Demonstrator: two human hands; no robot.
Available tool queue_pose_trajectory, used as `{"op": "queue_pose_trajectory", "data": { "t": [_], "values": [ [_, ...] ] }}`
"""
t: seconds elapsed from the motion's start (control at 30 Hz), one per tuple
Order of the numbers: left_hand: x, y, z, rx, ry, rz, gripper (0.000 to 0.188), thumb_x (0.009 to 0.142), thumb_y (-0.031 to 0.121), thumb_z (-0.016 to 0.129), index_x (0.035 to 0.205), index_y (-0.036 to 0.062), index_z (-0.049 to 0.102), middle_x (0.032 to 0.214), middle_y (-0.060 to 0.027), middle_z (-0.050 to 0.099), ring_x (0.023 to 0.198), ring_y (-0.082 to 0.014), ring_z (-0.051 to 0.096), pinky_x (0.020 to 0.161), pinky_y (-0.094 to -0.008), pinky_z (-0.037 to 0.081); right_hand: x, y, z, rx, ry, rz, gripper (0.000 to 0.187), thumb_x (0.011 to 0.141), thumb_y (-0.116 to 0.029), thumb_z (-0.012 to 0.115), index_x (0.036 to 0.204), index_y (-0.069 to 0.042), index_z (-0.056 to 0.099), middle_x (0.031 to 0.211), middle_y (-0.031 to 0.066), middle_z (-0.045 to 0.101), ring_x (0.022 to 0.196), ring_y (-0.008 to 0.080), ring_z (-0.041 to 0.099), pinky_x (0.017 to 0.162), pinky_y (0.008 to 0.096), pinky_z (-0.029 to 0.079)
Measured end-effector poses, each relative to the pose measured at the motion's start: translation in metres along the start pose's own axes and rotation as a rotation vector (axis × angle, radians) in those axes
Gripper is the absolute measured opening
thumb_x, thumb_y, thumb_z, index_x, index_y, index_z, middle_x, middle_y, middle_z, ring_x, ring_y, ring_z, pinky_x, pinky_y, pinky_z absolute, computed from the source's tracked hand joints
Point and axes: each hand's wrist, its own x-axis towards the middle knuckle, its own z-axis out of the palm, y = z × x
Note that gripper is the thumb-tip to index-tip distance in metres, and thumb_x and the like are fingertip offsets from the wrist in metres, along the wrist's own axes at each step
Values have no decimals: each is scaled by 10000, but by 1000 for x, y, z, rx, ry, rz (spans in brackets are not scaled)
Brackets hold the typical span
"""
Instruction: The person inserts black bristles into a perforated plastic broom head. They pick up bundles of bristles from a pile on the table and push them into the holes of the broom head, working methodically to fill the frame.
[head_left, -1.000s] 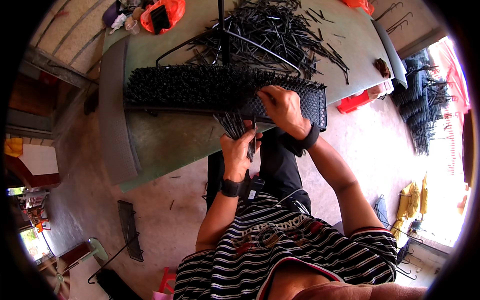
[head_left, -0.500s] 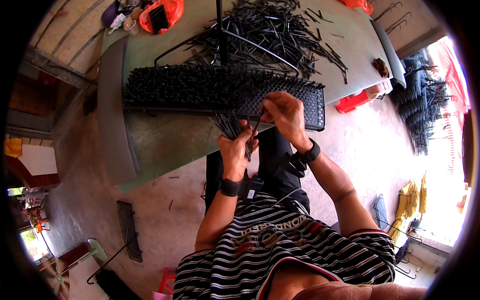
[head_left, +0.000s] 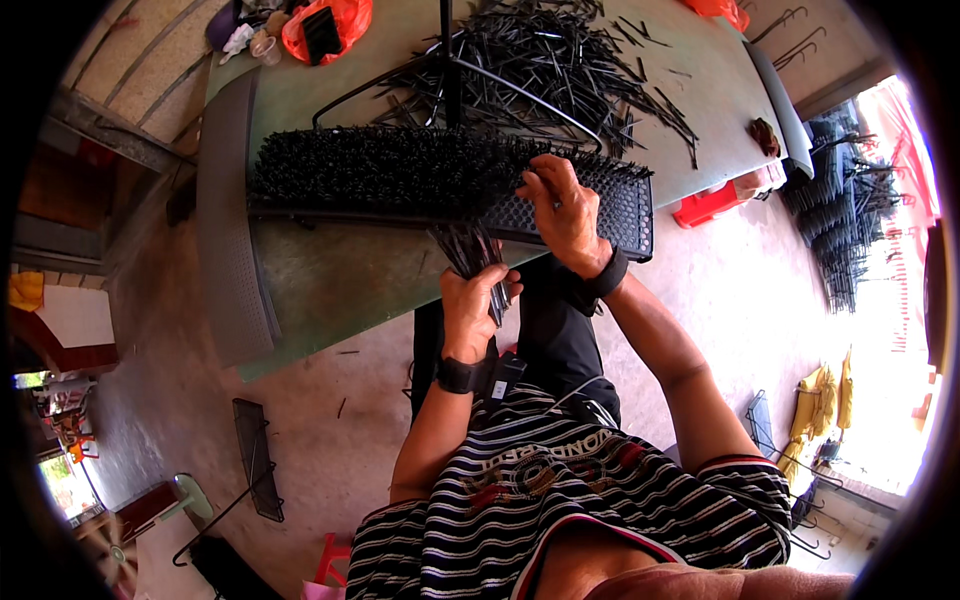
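Observation:
A long black perforated tray [head_left: 628, 215] lies along the near edge of the green table [head_left: 330, 310]. Dense black bristle-like tufts [head_left: 350, 175] fill its left and middle part; bare holes show toward the right end. Just below the tray, my left hand [head_left: 468, 308] is closed around a bundle of thin black strips [head_left: 466, 250], which fan out upward. My right hand [head_left: 568, 215] is over the tray where tufts give way to bare holes. Its thumb and fingers are pinched together; what lies between them is too small or hidden to make out.
Behind the tray spreads a big heap of loose black strips [head_left: 540, 75]. A black metal stand [head_left: 452, 90] rises between heap and tray. An orange bag [head_left: 350, 25] lies at the far left, a red stool [head_left: 705, 205] beside the table's right side. Stacked black racks [head_left: 835, 200] stand farther right.
My right hand has moved up from beside the bundle to the tufts' edge on the tray. My left hand keeps the bundle in nearly the same place.

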Motion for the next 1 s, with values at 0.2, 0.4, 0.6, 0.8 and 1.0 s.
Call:
{"op": "queue_pose_trajectory", "data": {
  "t": [0.2,0.4,0.6,0.8,1.0],
  "values": [
    [1,0,-2,-17,27,-20,181,767,-39,643,939,13,619,778,-91,640,629,-212,645,538,-320,547,4,20,2,-265,-187,-323,141,813,-33,602,948,-26,565,714,116,582,622,288,615,520,377,488],
    [-5,5,6,-59,39,-15,161,771,-41,643,920,15,617,773,-91,640,632,-215,646,543,-315,542,-5,-7,-11,-228,-323,99,104,777,-112,652,843,-32,647,703,113,631,629,280,630,548,336,494],
    [-2,-2,7,-45,-15,-1,153,777,-51,632,918,6,615,770,-101,641,621,-215,643,543,-310,537,-7,-13,-23,261,-392,639,211,868,-152,616,922,50,648,678,61,656,507,78,579,436,203,443],
    [2,-3,11,-81,-12,3,180,768,-26,645,945,-8,619,715,-108,635,588,-212,645,504,-297,536,-21,0,-20,181,-511,583,160,847,-107,629,868,51,648,659,43,639,508,77,580,443,207,445],
    [0,3,0,-82,41,-18,219,763,-10,655,981,-8,634,745,-92,627,605,-197,620,490,-318,534,-6,-19,-17,249,20,366,82,845,-11,585,918,21,607,723,74,659,605,118,649,545,225,512]
  ]
}}
